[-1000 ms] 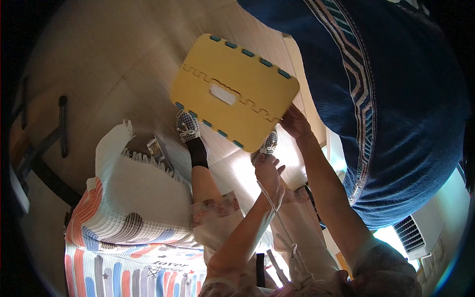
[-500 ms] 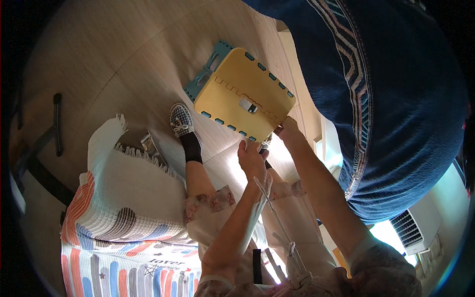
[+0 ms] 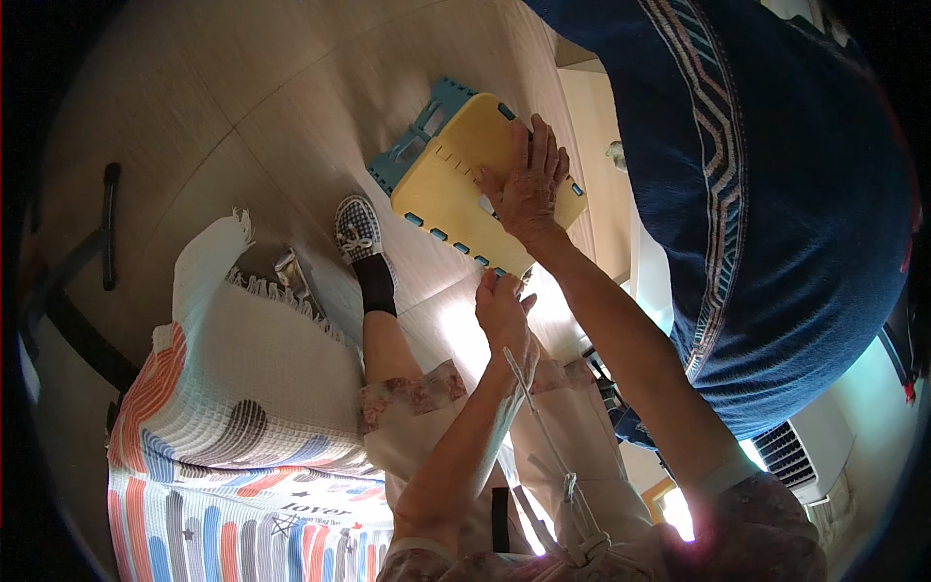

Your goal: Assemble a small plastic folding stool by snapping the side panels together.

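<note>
A folding step stool with a yellow top and teal legs is in front of me, above the floor by my feet. My right hand lies on its top with fingers spread, covering part of the centre opening. At the stool's near edge, my left hand has its fingers bent against the rim. Part of its grip is hidden behind the hand itself. The teal legs show along the far left side.
A dark blue cloth with a patterned band bulges close on the right. To the left, a fringed white cover drapes over furniture. A checkered shoe rests on the wood-look floor. Black metal legs stand at far left.
My right hand has left the stool's near right corner and moved up onto the top, fingers spreading. My left hand stays at the near edge. The stool has barely shifted.
</note>
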Motion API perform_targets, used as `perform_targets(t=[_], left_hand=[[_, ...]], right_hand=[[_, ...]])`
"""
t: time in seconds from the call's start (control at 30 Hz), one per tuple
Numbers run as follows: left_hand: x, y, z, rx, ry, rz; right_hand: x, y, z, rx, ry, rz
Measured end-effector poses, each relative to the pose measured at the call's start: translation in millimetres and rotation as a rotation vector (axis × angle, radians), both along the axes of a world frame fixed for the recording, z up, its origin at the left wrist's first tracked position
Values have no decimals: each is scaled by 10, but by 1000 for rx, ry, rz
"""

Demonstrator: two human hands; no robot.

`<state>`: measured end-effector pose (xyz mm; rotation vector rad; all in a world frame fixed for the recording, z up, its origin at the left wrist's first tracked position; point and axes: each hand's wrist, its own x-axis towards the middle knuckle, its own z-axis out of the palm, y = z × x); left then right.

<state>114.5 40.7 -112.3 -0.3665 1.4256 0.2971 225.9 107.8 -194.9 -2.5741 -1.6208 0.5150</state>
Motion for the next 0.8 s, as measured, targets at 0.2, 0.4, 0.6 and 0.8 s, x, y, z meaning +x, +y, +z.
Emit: perform_targets(t=[0.2,0.4,0.6,0.8], left_hand=[[-37,60,86,-17,85,46],[-128,102,190,-17,59,56],[-140,-132,-210,69,191,-9],[-180,15,-357,153,239,53]], right_hand=[[-44,-104,-234,142,-132,55],[-19,-73,-169,113,-156,54],[-40,-28,-192,93,-136,42],[89,10,-125,121,105,-34]])
